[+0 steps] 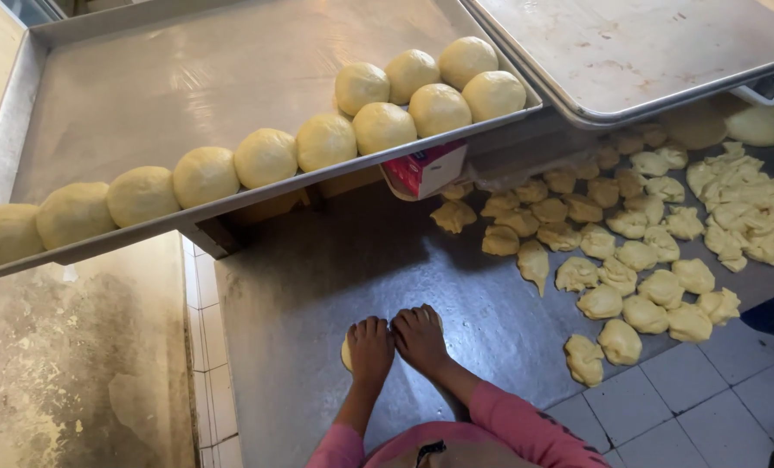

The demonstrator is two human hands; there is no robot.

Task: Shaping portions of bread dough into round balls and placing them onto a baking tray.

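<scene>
Head camera, looking down at a dark steel worktable point(335, 277). At its near edge, two bare hands press side by side on one piece of pale yellow dough point(346, 354), which shows only as a sliver by the left hand point(370, 348); the right hand point(420, 338) touches it thumb to thumb. The fingers point(365, 329) of both hands lie close together and curl down over the dough, cupping it rather than pinching; nothing else is held. Pink sleeves point(508, 416) show below the wrists.

The dough looks soft, light and slightly tacky, likely to dent under a fingertip, so it is best handled from above with whole palms.

To the right and farther off lie many rough, torn dough portions point(629, 260), loosely spread over the table, and far right a denser heap of scraps point(751, 217).

Across the far left, a large metal baking tray point(187, 78) rests tilted, with smooth round dough balls point(265, 158) lined up touching along its near rim. A second, bare tray point(647, 52) sits far right. A small red and white carton point(426, 169) pokes out from under the first tray
</scene>
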